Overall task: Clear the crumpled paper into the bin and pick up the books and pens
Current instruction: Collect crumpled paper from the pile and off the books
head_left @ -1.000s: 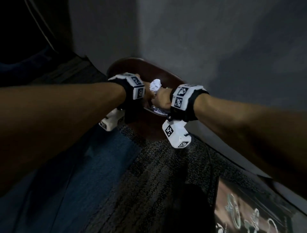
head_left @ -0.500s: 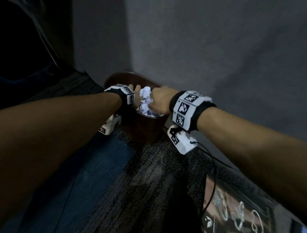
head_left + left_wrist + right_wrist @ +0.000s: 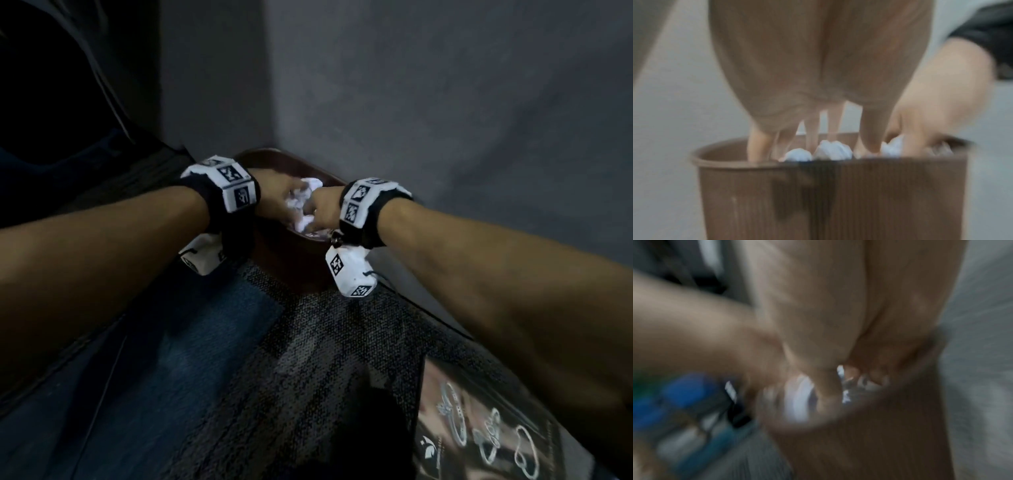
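A brown ribbed bin [image 3: 291, 263] stands in the corner of the room. My left hand [image 3: 274, 198] and right hand [image 3: 320, 210] meet over its mouth with white crumpled paper [image 3: 301, 202] between them. In the left wrist view the left hand [image 3: 812, 146] points its straight fingers down into the bin [image 3: 838, 194] and touches the paper [image 3: 830, 151]. The right hand [image 3: 920, 116] reaches in beside it. The blurred right wrist view shows the right hand [image 3: 828, 386] with thumb and curled fingers around paper [image 3: 799, 399]. A glossy book [image 3: 479, 428] lies at the bottom right.
Grey walls [image 3: 445, 120] close in behind and to the right of the bin. The floor has a dark grey speckled carpet [image 3: 308, 377] and a blue patch [image 3: 178, 342] to the left. A thin black cable [image 3: 418, 308] runs along the wall base.
Both hands have dropped lower, from above the rim into the mouth of the bin, taking the crumpled paper down with them. The head view has shifted a little.
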### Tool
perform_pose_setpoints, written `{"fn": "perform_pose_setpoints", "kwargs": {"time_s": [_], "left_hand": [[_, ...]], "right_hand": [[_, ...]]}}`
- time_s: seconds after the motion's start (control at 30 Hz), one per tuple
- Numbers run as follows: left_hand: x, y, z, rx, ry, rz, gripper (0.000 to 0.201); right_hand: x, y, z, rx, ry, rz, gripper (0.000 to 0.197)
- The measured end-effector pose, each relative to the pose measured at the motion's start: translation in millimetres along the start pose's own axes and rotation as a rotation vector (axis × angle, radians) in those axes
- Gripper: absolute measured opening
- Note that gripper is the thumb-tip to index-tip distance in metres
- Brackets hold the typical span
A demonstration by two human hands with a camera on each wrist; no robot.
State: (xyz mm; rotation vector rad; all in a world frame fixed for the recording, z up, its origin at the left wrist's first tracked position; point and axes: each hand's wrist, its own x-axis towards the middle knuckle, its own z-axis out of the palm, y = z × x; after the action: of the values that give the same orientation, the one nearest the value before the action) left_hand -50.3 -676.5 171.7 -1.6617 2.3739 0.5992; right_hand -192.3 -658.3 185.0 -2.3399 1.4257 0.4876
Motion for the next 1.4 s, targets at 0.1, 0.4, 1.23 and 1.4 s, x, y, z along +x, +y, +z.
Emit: {"fn": "perform_pose_setpoints", "kwargs": {"time_s": [0.1, 0.4, 1.23, 1.4], "left_hand": [[7, 5, 15, 0.122, -0.047, -0.031, 0.06], [-1, 24, -1, 0.223, -0.02, -0.07, 0.067], [-83, 539, 265, 0.35, -0.507, 0.859, 0.027], [-95, 615, 338, 0.35, -0.528, 1.003, 0.032]], "right_hand": [[-3, 10, -3, 0.074, -0.001, 0.01, 0.04], [-52, 24, -5, 0.353, 0.366, 0.049, 0.038], [-620, 253, 371, 0.656, 0.078, 1.391, 0.027], [-634, 254, 484, 0.565, -0.064, 1.393, 0.032]]}}
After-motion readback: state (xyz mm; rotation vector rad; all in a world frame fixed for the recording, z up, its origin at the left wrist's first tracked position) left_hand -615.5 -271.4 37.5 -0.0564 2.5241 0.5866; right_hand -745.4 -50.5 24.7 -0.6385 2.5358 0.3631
